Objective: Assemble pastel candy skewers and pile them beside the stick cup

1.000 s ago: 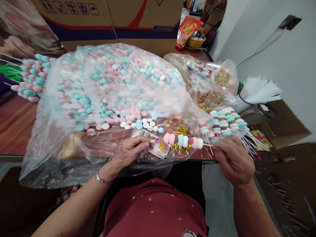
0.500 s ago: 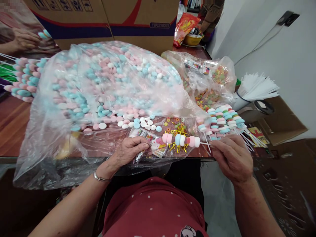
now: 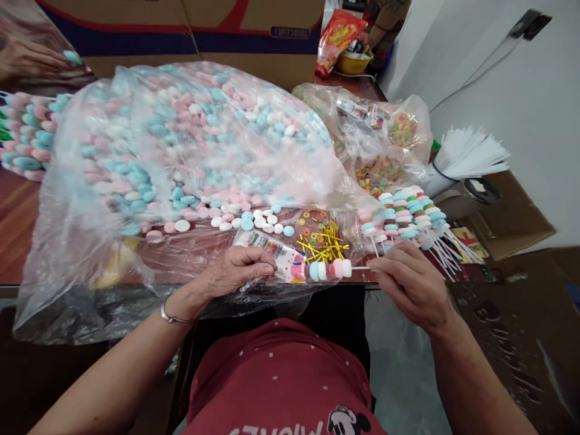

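My right hand (image 3: 410,284) pinches the white stick of a candy skewer (image 3: 324,269) loaded with pink, blue and white marshmallow discs. The skewer's tip sits in the mouth of a small printed clear wrapper (image 3: 274,254). My left hand (image 3: 238,270) is closed on that wrapper near the table's front edge. Gold twist ties (image 3: 324,241) and small coloured ring candies lie just behind the skewer. A big clear plastic bag (image 3: 190,151) full of pink, blue and white discs covers most of the table.
Finished skewers (image 3: 408,217) lie in a pile at the right, beside a bundle of white sticks (image 3: 466,157). Another skewer pile (image 3: 27,133) lies far left, near another person's hand. A bag of coloured rings (image 3: 385,151) and cardboard boxes (image 3: 217,30) stand behind.
My right hand has pushed the skewer leftward, so its first discs have entered the wrapper held by my left hand. The view has tilted slightly down.
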Demonstrator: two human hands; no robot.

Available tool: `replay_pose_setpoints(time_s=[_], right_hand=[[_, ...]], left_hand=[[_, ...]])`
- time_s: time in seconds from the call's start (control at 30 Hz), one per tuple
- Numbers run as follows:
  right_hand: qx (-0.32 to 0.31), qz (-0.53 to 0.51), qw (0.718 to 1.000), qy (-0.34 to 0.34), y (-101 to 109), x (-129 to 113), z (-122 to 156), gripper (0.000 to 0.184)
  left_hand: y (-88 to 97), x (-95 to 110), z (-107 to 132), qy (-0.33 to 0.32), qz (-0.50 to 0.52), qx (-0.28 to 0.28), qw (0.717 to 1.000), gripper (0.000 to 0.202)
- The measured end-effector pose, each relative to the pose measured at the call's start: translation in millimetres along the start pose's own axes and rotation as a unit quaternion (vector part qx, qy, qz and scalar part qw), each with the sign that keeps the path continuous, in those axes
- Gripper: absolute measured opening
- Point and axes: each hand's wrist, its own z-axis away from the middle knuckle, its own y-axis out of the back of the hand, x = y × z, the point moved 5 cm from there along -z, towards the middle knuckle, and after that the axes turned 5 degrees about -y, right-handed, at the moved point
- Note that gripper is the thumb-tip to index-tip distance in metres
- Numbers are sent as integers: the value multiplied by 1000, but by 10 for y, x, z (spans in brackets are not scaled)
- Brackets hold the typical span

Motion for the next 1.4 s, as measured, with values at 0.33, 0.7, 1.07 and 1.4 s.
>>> replay_pose_setpoints(time_s=[0.33,0.7,1.07,1.4], right_hand=[[-28,-23,999,-17,-153,-112,-36,14],[-82,-37,996,-17,-312,-162,4,20],[-201,-312,862,-344,-865,-410,492,30],[-15,-465,754,-464,-1291,-446,747,34]], left_hand=[[-124,74,-45,38,-56,-184,981,20],[-325,297,-122,-66,-148,-209,964,30],[-314,444,-82,-166,-304,-210,914,36],[-364,1311,472,-310,-300,113,895,33]])
